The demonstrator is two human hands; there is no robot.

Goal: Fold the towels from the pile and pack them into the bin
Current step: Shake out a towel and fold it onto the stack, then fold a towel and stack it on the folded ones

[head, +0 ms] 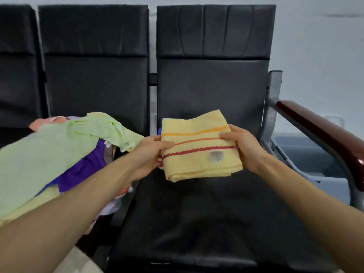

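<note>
the folded yellow towel [199,146] is held above the black seat [197,213], left hand [149,156] and right hand [244,146] each pinching a side. folding looks done; next it needs carrying right to the grey bin [307,154], away from the pile [59,154].

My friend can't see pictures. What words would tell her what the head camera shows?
A left hand and a right hand hold a folded yellow towel with orange and red stripes above a black seat. A pile of green, purple and other towels lies on the seat to the left; a grey bin stands right of the armrest.
</note>
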